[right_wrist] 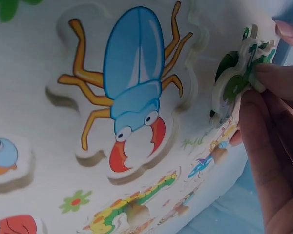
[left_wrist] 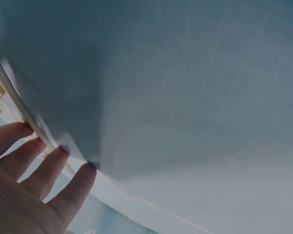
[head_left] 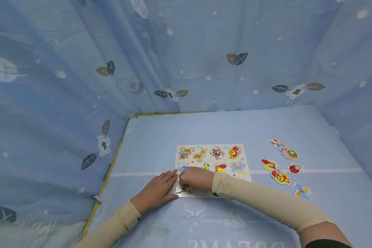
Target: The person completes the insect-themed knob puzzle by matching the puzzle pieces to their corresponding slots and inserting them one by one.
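A pale wooden peg puzzle board (head_left: 210, 145) with insect pictures lies on the table in the head view. At its near left corner my right hand (head_left: 196, 178) pinches a green insect puzzle piece (right_wrist: 232, 87) between thumb and fingers. In the right wrist view the piece stands tilted over the board, beside a recess with a blue beetle picture (right_wrist: 136, 58). My left hand (head_left: 155, 191) lies at the board's left edge, fingers spread and fairly straight. Its fingertips touch that edge in the left wrist view. My right hand and forearm hide part of the board's lower rows.
Right of the board lie several loose insect pieces, among them a ladybird piece (head_left: 295, 168), a red and yellow butterfly piece (head_left: 280, 176) and a blue-winged piece (head_left: 301, 190). A light blue cloth (head_left: 148, 144) covers the table; patterned curtains (head_left: 204, 51) hang behind and at the sides.
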A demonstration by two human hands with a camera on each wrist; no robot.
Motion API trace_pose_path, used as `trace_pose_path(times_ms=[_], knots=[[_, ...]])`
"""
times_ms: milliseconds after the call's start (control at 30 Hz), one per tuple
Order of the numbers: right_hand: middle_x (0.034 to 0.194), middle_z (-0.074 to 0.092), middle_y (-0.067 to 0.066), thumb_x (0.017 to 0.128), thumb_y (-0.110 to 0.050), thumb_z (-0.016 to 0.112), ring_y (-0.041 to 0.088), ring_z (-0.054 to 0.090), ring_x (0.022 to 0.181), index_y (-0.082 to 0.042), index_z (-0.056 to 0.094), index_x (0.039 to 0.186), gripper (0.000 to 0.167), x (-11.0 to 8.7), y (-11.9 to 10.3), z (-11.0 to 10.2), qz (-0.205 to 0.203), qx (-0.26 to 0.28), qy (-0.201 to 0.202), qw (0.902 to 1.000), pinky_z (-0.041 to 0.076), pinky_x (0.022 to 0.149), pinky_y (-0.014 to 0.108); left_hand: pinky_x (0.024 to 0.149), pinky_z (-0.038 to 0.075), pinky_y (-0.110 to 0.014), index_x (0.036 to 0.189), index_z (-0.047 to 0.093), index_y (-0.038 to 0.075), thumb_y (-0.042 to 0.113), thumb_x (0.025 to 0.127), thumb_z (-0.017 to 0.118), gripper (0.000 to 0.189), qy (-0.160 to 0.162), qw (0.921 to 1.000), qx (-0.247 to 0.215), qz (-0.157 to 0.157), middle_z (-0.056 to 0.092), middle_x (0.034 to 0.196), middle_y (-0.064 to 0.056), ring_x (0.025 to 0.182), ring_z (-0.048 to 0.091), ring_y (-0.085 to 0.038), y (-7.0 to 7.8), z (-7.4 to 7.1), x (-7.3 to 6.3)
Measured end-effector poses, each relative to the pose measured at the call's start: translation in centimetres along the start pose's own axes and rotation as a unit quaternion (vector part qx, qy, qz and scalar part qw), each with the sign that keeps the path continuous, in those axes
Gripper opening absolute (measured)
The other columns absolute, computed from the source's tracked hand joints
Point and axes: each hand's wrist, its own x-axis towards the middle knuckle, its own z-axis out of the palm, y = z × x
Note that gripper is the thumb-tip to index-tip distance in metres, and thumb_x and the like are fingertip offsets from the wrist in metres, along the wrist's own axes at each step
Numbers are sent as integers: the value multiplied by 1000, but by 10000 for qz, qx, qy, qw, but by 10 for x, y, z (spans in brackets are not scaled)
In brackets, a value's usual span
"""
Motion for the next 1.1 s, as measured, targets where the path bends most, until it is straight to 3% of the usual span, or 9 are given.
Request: trace_pose_path(times_ms=[167, 433, 600, 900, 1100], knots=[[80, 69, -11, 88, -1, 76, 1, 50, 69, -18, 79, 81, 18, 1, -2, 1, -35, 173, -28, 9998, 36, 63, 12, 108, 51, -54, 154, 48, 3, 50, 97, 68, 76, 136, 9999, -52, 87, 43, 164, -14, 145, 49, -37, 1, -1, -1], [71, 63, -13, 87, -3, 77, 2, 41, 61, -19, 75, 72, 22, 2, -3, -2, 21, 15, -117, 9999, 29, 56, 13, 107, 51, -55, 154, 48, 3, 50, 97, 69, 76, 178, 9997, -96, 96, 43, 164, -13, 144, 50, -37, 2, -1, -2], [69, 62, -14, 89, -5, 77, 2, 40, 60, -19, 76, 73, 21, 4, -3, -2, 56, 22, -230, 9997, 28, 56, 13, 108, 51, -54, 156, 46, 5, 52, 97, 67, 78, 124, 9999, -34, 50, 42, 165, -12, 146, 48, -35, 1, -1, -2], [79, 76, -13, 86, -7, 81, -6, 59, 68, -19, 84, 88, 13, 5, 5, -2, 287, 815, -511, 9950, 48, 65, 9, 108, 51, -53, 154, 48, 4, 52, 98, 65, 76, 198, 9996, 56, 177, 42, 164, -13, 146, 49, -35, 1, -3, -1], [80, 75, -14, 87, -7, 81, -7, 58, 69, -19, 83, 89, 13, 6, 5, 1, 236, 792, -486, 9954, 47, 66, 9, 106, 52, -54, 153, 49, 3, 51, 97, 68, 77, 178, 9997, 84, 145, 43, 163, -14, 144, 50, -36, 1, -1, -2]])
